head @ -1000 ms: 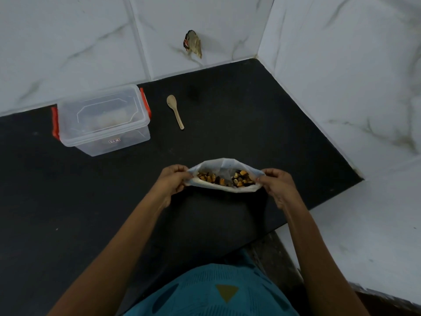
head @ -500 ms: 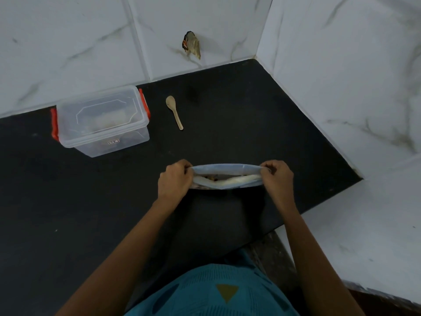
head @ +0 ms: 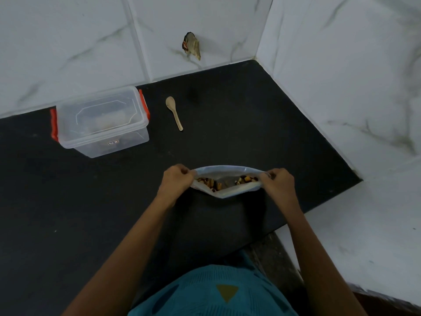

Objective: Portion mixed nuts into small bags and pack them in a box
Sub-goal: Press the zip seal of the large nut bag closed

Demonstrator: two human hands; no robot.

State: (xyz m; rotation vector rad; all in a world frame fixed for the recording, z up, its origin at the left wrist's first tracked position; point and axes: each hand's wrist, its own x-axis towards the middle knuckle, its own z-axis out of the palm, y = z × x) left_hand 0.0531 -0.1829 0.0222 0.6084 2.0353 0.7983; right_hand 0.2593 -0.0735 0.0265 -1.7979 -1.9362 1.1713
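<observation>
Now both hands pinch the nut bag open.

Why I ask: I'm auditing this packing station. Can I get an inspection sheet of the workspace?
Surface: black counter, set into a wall corner.
Job's things: bag with its mouth open, nuts visible inside; clear box with lid on and red clasps, far left; wooden spoon lying right of the box, apart from it.
Clutter: nothing seen.
Hands: left hand and right hand each pinch one end of the bag's mouth.
Cables: nothing seen.
Surroundings: white marbled tile walls; a broken patch in the back wall.
</observation>
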